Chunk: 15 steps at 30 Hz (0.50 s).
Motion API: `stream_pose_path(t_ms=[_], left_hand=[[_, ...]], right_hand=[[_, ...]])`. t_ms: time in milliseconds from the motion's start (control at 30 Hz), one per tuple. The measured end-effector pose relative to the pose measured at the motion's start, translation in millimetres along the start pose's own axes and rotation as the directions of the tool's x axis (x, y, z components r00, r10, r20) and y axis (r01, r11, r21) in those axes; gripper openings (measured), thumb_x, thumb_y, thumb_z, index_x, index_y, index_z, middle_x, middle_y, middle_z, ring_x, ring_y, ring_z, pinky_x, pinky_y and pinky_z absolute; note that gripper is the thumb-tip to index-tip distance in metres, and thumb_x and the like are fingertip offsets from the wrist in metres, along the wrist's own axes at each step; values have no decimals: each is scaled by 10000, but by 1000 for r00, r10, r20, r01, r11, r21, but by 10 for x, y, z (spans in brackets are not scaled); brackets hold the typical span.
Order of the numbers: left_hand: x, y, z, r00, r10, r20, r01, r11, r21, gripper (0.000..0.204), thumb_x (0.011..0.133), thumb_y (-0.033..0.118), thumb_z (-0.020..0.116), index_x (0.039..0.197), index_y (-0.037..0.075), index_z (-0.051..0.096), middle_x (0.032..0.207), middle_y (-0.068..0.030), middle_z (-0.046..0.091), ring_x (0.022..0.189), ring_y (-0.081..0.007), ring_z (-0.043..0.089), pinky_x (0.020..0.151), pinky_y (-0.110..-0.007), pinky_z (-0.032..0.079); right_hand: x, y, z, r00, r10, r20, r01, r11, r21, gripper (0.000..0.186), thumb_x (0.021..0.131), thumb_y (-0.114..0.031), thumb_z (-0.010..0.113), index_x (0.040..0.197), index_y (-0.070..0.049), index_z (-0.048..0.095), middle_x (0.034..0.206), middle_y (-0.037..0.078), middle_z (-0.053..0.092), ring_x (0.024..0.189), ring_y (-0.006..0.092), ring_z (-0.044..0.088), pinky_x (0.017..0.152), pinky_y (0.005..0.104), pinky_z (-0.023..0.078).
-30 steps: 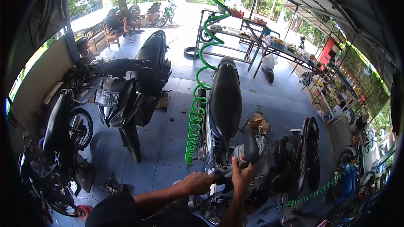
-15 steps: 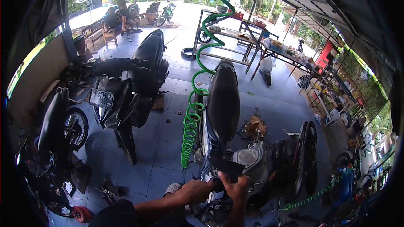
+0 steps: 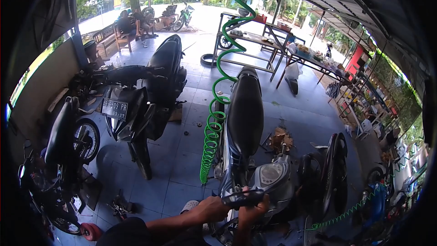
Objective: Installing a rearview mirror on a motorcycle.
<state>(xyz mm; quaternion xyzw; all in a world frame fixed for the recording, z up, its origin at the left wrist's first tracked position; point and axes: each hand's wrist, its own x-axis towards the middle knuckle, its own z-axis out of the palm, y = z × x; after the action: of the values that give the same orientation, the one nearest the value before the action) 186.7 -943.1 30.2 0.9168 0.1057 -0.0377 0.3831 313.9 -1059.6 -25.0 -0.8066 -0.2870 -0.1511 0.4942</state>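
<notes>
Lettered, numbered plate (image 3: 114,108) on black scooter (image 3: 157,92)

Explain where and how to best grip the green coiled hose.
Probably grasp around the tight lower coils of the green hose, from the left: they hang nearly upright, closely bunched, with the middle motorcycle close on the right.

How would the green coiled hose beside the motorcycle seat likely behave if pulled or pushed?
The green coiled hose would probably stretch and spring back, since its loops bunch low and open out above. It is likely light for its length, looking like slender tubing. Running down from the view's top edge, it may sway if pushed.
</notes>
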Motion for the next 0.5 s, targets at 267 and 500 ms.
stream_pose_path(t_ms=[267, 500], left_hand=[[141, 106, -60, 966, -190, 174, 180, 981, 71, 421, 916, 169, 720, 1241, -11, 523, 1010, -253, 733, 957, -459, 721, 772, -557, 564], [113, 6, 55, 984, -134, 118, 126, 989, 80, 349, 928, 129, 615, 1221, -35, 521, 926, -261, 733, 890, -474, 723, 740, -572, 560]], right_hand=[[-172, 259, -127, 987, 158, -39, -140, 944, 297, 247, 856, -65, 802, 907, -35, 562, 787, 77, 519, 752, 237, 534, 706, 409, 429], [-104, -235, -179, 954, -19, -300, 59, 990, 126, 193, 935, -12, 716, 887, -27, 531, 813, 62, 471, 753, 220, 507, 709, 397, 415]])
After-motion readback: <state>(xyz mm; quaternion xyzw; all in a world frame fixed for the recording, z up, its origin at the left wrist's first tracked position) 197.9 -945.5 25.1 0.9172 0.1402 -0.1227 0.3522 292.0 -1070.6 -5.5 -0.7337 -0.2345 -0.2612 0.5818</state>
